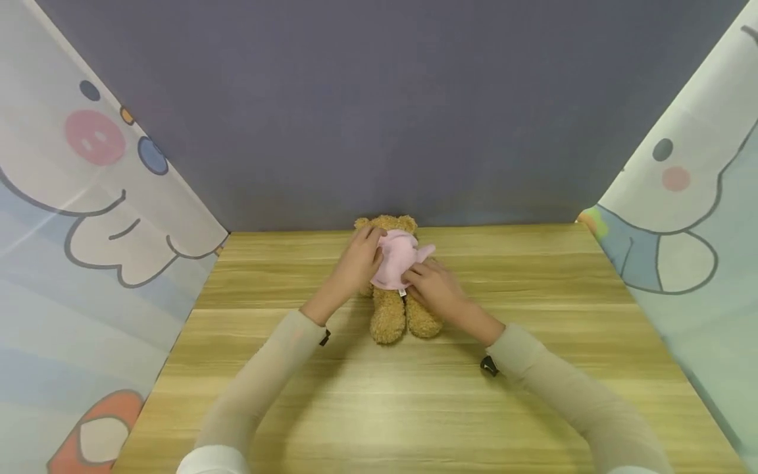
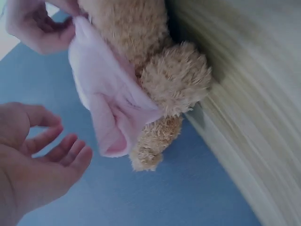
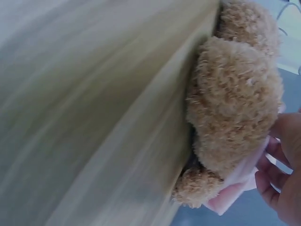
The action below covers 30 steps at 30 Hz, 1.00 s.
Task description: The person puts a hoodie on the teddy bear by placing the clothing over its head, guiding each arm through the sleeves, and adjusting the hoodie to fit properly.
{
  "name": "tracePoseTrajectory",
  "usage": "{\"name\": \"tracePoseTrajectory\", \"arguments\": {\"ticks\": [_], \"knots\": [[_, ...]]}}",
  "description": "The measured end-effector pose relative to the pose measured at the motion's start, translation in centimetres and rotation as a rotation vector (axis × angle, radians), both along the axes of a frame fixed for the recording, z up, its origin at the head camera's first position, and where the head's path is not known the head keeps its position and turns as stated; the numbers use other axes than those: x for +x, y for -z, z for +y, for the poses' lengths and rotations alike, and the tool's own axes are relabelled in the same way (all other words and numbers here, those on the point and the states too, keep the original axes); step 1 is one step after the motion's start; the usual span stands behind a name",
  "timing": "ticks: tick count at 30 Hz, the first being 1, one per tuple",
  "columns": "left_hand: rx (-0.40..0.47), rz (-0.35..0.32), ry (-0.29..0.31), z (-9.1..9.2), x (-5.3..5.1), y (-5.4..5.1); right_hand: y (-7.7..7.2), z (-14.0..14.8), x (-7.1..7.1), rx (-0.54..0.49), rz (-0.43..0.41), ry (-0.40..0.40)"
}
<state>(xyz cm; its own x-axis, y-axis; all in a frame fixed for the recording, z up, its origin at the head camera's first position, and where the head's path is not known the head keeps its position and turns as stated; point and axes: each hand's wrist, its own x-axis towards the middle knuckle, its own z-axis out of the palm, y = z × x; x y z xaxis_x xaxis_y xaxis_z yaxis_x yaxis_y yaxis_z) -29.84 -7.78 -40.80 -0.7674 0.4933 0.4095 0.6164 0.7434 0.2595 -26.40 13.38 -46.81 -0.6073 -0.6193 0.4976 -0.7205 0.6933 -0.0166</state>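
Note:
A curly brown teddy bear (image 1: 387, 319) (image 2: 178, 77) (image 3: 235, 99) lies on the table, legs towards the person. Over its body is a pink cloth garment (image 1: 395, 260) (image 2: 103, 80) (image 3: 242, 172), with a small white tag (image 1: 402, 292) at its lower edge. My right hand (image 1: 437, 288) (image 2: 44, 28) (image 3: 287, 165) pinches the garment's lower edge beside the bear's leg. My left hand (image 1: 356, 261) (image 2: 42, 160) is over the bear's upper left side; in the left wrist view its fingers are loosely bent, apart from the cloth. The bear's face cannot be made out.
The wood-grain table (image 1: 379, 408) meets a dark grey panel (image 1: 379, 112) just behind the bear's head. Light sheets with cartoon figures hang at the left (image 1: 35, 276) and right (image 1: 710, 316) of the table.

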Motion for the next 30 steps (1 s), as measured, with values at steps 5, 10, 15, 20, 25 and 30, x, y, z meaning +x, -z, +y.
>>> {"name": "tracePoseTrajectory", "arguments": {"ticks": [5, 10, 15, 20, 25, 30], "knots": [[-0.114, -0.136, -0.004, 1.2, -3.1, 0.0, -0.1, -0.5, 0.0, 0.053, 0.005, -0.018], [-0.284, -0.203, 0.004, 2.1, -5.1, 0.1, 0.1, -0.6, 0.1, 0.066, -0.015, -0.035], [-0.339, -0.223, -0.026, 2.9, -6.2, -0.8, 0.0, -0.2, 0.0, 0.044, -0.023, -0.068], [-0.354, -0.253, -0.076, 3.2, -6.7, -1.0, -0.2, 0.0, 0.1, 0.062, -0.034, -0.092], [-0.375, -0.291, -0.143, 3.4, -7.0, 0.0, -0.6, 0.5, 1.0, 0.145, -0.042, -0.092], [-0.323, -0.316, -0.126, 3.0, -7.4, 0.3, -1.0, 0.6, 1.5, 0.200, -0.067, -0.078]]}}
